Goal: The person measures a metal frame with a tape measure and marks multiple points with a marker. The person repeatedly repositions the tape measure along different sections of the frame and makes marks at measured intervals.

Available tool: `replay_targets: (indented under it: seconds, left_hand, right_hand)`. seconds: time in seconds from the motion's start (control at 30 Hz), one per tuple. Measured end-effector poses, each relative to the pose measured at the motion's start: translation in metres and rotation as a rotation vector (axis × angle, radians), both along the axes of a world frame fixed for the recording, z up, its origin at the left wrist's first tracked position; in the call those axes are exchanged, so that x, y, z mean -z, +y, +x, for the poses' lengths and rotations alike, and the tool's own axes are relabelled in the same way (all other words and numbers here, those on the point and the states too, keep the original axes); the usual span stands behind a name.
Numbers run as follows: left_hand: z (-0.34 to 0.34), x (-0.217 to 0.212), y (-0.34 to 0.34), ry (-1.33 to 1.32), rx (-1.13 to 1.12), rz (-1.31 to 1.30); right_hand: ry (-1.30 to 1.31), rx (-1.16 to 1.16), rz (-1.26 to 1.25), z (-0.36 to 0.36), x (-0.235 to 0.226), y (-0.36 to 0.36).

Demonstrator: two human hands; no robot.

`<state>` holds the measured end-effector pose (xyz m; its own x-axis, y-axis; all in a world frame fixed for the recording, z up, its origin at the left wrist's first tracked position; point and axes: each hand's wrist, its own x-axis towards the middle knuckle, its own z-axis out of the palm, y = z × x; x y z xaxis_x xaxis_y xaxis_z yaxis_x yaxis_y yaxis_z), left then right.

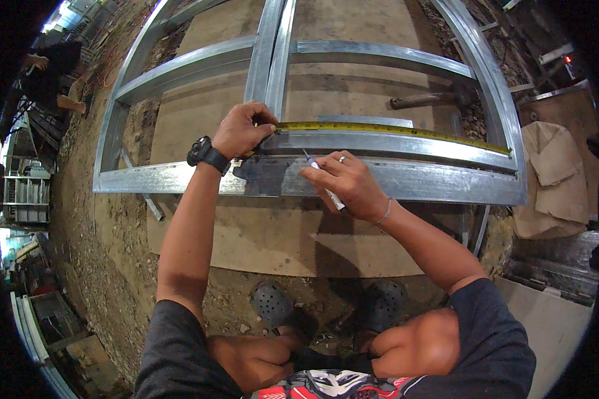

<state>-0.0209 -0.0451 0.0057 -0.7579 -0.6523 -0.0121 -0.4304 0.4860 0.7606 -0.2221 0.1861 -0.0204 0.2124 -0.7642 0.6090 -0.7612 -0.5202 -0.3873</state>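
Galvanised steel channel frame (180, 178), rectangular with cross members, laid flat on brown plywood sheets (259, 233) over dirt ground. Yellow steel measuring tape (393, 130) already stretched along an inner rail, its far end reaching the right-hand frame member. Left hand (243, 130), black wristwatch at the wrist, fingers closed, pinning the tape's near end to the rail. Right hand (346, 183) pinching a white marker pen (323, 179), tip poised just over the lower rail; no mark visible there yet. Wooden-handled hammer (427, 100) lying apart, beyond the tape
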Motion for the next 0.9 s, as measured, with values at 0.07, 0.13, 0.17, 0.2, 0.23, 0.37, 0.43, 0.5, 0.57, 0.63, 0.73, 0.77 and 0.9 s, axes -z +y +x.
replay_targets:
  seconds: [0.07,0.13,0.17,0.2,0.23,0.37,0.43,0.5,0.57,0.63,0.73,0.77,0.9]
  left_hand:
    - [0.003,0.002,-0.002,-0.006,-0.006,-0.01]
    - [-0.002,-0.001,0.0,-0.024,-0.004,-0.026]
    - [-0.004,-0.002,0.002,-0.019,0.005,-0.026]
    - [-0.003,-0.003,0.002,-0.017,0.01,-0.029]
    - [-0.002,-0.004,0.002,-0.015,0.015,-0.031]
    - [0.002,-0.003,0.0,-0.021,0.006,-0.029]
    - [-0.002,-0.007,0.001,-0.054,0.003,-0.025]
    - [-0.003,-0.009,0.004,-0.065,-0.004,-0.037]
    - [-0.004,-0.01,0.005,-0.067,-0.007,-0.046]
    - [-0.003,-0.006,0.002,-0.061,-0.008,-0.052]
    - [0.003,0.002,-0.003,0.014,0.021,-0.027]
    - [0.005,0.004,-0.006,0.002,0.018,-0.046]
    - [-0.001,0.002,-0.001,-0.048,-0.005,-0.047]
  right_hand:
    - [-0.002,-0.005,0.005,0.0,-0.001,0.0]
    - [0.007,0.002,0.007,-0.002,0.001,0.001]
    - [0.012,0.006,0.008,-0.003,0.002,0.001]
    - [0.016,0.005,0.004,-0.003,0.002,0.001]
    - [0.02,0.004,0.001,-0.002,0.002,0.001]
    - [-0.002,-0.01,0.014,0.0,-0.001,0.0]
    - [0.003,-0.002,0.007,-0.002,0.001,0.0]
    - [0.0,0.0,0.005,-0.002,0.002,0.001]
    - [-0.011,-0.005,0.007,-0.003,0.002,0.002]
    - [-0.016,0.014,-0.008,-0.003,0.002,0.002]
    - [-0.074,0.062,-0.05,-0.01,-0.005,0.003]
    - [-0.102,0.081,-0.067,-0.015,-0.01,0.002]
    - [-0.05,0.382,-0.097,-0.068,-0.028,-0.006]
